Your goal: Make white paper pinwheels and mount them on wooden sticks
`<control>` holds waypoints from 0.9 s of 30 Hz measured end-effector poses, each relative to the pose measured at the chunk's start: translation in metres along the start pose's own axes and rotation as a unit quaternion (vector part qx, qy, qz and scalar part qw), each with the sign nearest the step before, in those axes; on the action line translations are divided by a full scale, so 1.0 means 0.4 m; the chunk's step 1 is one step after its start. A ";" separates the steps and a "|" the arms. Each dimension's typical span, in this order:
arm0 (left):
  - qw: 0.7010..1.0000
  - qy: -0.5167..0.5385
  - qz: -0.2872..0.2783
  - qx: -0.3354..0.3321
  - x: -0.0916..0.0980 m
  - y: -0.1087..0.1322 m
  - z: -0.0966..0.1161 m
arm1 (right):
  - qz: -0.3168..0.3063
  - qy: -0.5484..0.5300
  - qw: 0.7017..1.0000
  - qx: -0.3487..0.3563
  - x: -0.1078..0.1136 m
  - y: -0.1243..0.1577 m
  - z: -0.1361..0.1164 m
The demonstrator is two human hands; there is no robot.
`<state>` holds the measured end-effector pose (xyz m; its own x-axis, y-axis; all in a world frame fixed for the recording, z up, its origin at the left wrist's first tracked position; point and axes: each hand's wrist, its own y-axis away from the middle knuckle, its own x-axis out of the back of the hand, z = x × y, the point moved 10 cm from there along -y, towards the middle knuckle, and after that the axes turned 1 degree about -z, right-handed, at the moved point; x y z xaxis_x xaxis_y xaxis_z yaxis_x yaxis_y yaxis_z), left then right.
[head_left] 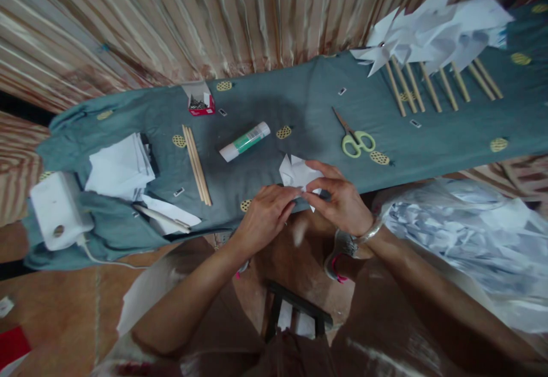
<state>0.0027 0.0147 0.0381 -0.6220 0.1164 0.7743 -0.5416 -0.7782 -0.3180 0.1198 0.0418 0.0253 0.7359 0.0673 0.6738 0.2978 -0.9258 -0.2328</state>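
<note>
A folded white paper (295, 173) with pointed corners is between my two hands at the table's near edge. My right hand (338, 197) pinches its right side, thumb and fingers pressed together. From the left, my left hand (269, 211) has its fingers closed at the paper's lower edge, touching the right fingertips. Beyond the hands lie a green and white glue stick (246, 142) and scissors (353, 137) with light green handles, blades partly apart.
A red box of metal pins (201, 103), wooden sticks (197, 166), stacked paper (122, 166) and a white power block (60, 211) lie leftward. Several paper pinwheels (436, 29) lie at the far right. A plastic bag of folded paper (466, 234) stands below the table edge.
</note>
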 end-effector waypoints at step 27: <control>0.995 0.089 0.016 0.038 -0.005 -0.017 -0.030 | 0.043 0.008 0.998 -0.041 0.008 0.008 0.005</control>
<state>0.0010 0.0271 0.0321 -0.7323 0.1927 0.6532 -0.4793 -0.8272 -0.2933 0.1245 0.0399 0.0253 0.7471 -0.0191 0.6645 0.1819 -0.9555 -0.2320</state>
